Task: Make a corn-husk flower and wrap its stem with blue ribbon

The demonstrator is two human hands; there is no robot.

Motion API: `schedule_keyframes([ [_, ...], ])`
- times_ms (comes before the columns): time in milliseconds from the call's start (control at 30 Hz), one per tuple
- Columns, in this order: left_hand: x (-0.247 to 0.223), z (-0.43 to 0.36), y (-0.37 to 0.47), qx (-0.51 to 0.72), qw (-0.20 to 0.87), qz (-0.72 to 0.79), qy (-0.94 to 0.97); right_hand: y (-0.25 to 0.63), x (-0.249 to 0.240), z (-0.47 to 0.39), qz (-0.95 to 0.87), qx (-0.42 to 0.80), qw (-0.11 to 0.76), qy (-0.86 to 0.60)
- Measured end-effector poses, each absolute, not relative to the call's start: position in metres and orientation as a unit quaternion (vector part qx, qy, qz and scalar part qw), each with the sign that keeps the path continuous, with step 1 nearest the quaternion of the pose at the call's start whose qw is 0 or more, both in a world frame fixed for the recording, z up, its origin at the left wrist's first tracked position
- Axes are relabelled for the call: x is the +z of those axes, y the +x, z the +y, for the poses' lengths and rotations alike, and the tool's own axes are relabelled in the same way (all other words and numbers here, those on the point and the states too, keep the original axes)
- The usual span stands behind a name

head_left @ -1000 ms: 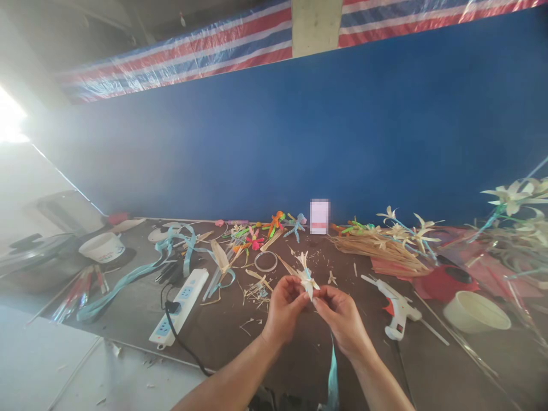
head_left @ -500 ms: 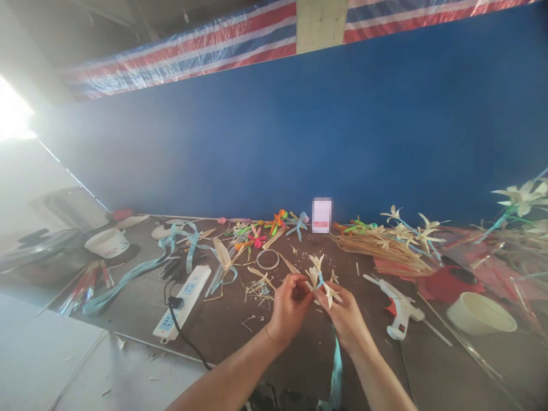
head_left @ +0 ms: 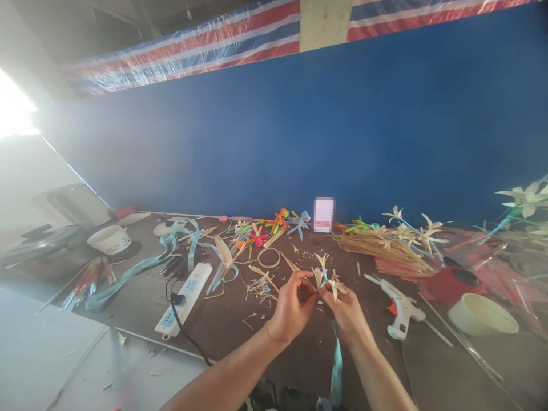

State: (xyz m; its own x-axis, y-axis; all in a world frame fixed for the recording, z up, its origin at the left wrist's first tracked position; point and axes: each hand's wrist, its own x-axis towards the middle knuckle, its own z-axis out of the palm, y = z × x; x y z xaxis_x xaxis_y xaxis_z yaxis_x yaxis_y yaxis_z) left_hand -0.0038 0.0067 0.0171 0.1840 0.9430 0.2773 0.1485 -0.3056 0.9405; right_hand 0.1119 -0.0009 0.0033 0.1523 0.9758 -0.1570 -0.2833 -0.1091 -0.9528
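A handmade flower spray [head_left: 325, 279] with cream, husk-like petals and light blue binding is at my fingertips, above the middle of the dark table. My right hand [head_left: 347, 314] pinches it from the right, thumb on top. My left hand [head_left: 293, 308] has thumb and fingers pinched together at its left side, against the lower petals; the exact grip point is hidden. Below my right hand hangs a light blue ribbon [head_left: 337, 365], running down toward the front edge. Scraps of pale husk [head_left: 263, 282] lie left of my hands.
A white glue gun [head_left: 402, 308] lies right of my hands, beside a cream bowl [head_left: 483, 314]. To the left are a power strip [head_left: 188, 297] with a black cable, blue ribbon [head_left: 124, 279] and a white tub [head_left: 109, 240]. Dried husks [head_left: 381, 251] and finished flowers [head_left: 526, 200] lie right.
The flower spray has turned slightly between my fingers, its right-hand blossom now rising higher. My hands stay close together around it. The whole view has shifted slightly.
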Motion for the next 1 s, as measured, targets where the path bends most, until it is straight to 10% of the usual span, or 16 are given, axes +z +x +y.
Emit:
schedule_keyframes([
  [567, 0.009, 0.015, -0.014, 0.403, 0.717, 0.389, 0.416, 0.121, -0.006, 0.002, -0.488, 0.509, 0.545, -0.454],
  [1000, 0.013, 0.017, -0.015, 0.402, 0.729, 0.385, 0.399, 0.124, -0.003, 0.004, -0.529, 0.487, 0.522, -0.459],
])
